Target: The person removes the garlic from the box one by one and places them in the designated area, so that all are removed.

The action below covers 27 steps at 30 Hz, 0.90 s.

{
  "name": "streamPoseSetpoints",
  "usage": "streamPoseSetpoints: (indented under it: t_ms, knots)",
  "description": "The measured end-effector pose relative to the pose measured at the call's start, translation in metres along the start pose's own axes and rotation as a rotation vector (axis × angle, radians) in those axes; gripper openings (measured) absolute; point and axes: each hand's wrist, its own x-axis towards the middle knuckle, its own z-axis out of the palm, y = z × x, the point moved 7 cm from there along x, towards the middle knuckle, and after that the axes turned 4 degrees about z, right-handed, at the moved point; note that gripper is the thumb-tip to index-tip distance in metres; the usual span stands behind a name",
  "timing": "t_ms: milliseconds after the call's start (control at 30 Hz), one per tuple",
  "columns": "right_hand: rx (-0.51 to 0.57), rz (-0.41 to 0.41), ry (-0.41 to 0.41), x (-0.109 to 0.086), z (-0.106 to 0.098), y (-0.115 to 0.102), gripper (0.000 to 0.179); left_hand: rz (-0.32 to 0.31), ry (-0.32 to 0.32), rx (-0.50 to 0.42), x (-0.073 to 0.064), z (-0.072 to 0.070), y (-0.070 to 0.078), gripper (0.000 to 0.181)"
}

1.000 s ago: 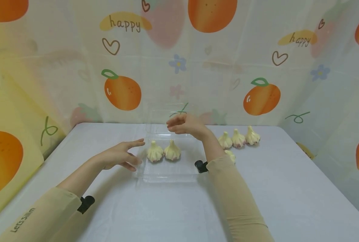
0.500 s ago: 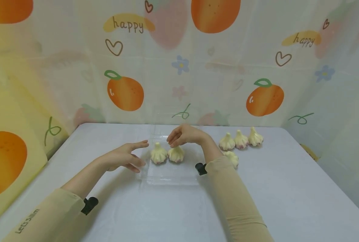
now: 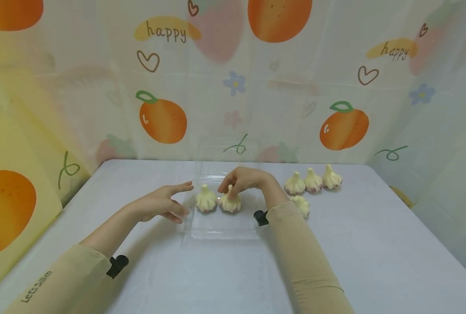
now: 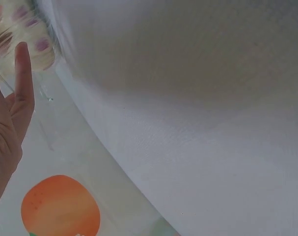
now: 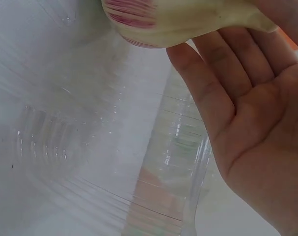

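Two cream garlic bulbs stand side by side in a clear plastic box in the head view. My right hand pinches the right garlic bulb near its stem, thumb in front and fingers behind. In the right wrist view, that bulb's purple-streaked side shows above the fingers. The left garlic bulb stands free beside it. My left hand is at the left wall of the clear box, thumb and fingers spread, holding nothing. Whether it touches the wall cannot be told.
The box's raised clear lid stands at the back. Right of the box, three garlic bulbs sit in a row, with another garlic bulb in front, partly behind the right forearm. A printed curtain borders the white table.
My right hand has come down from above the box to the right garlic bulb and taken hold of it. My left hand has stayed by the box's left wall.
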Motion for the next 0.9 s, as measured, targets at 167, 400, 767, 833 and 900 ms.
streamPoseSetpoints:
  t_ms: [167,400,767,833,900]
  knots:
    - [0.02,0.032,-0.028,0.001,0.003,0.005,0.042,0.003,0.002,0.003,-0.001,0.0,0.001,0.086]
    - [0.03,0.04,-0.036,0.001,0.004,0.008,0.037,-0.009,0.017,0.029,-0.001,-0.002,0.002,0.084]
    - [0.007,0.031,-0.003,0.002,0.005,0.012,0.025,-0.016,0.011,0.031,-0.001,0.001,0.003,0.086]
    - [0.014,0.037,-0.004,0.001,0.005,0.011,0.025,-0.017,0.015,0.033,-0.001,0.0,0.003,0.086]
    - [0.025,0.046,-0.007,0.001,0.005,0.01,0.025,-0.016,0.017,0.035,-0.001,0.0,0.003,0.086]
